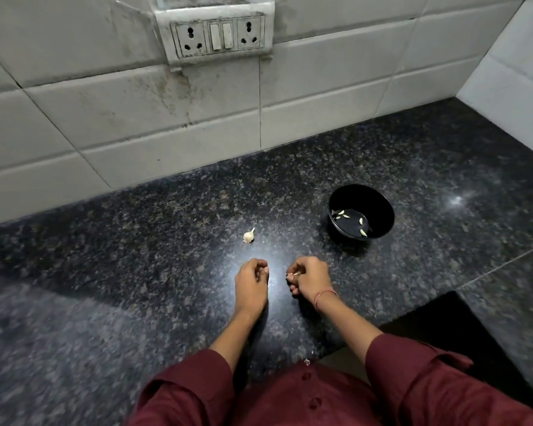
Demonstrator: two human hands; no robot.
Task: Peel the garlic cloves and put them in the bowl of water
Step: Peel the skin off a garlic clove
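Observation:
A black bowl (379,207) of water stands on the dark granite counter at the right, with several peeled garlic cloves (345,215) floating in it. A small piece of a garlic bulb (248,236) lies on the counter to the left of the bowl. My right hand (310,278) is curled low over the counter, its fingertips pinching a small pale piece of garlic (292,274). My left hand (251,279) hovers just to its left with the fingers curled in; whether it holds anything is hidden.
The granite counter (136,272) meets a white tiled wall at the back, which carries a socket and switch plate (219,35). A second tiled wall closes the right corner. A dark opening (437,327) cuts into the counter's front edge at the right.

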